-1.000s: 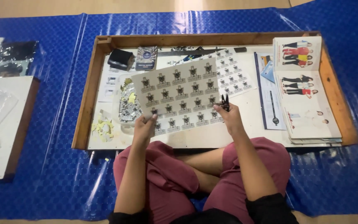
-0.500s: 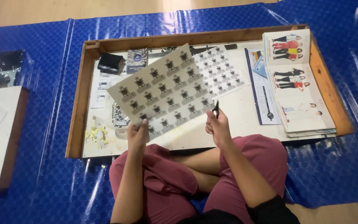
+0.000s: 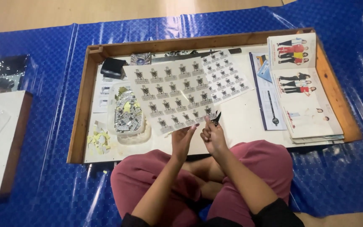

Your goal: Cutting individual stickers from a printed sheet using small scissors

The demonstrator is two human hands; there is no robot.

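Two hands meet at the near edge of the sticker sheet (image 3: pixel 171 94): left hand (image 3: pixel 184 141) pinches its border, fingers closed on it, while the right hand (image 3: pixel 213 135) grips small black scissors (image 3: pixel 217 119). Since a moment ago the sheet has swung round and dropped lower over the wooden tray (image 3: pixel 85 105). Rows of dark emblem stickers look uncut, beside the tub of clippings (image 3: pixel 127 113).
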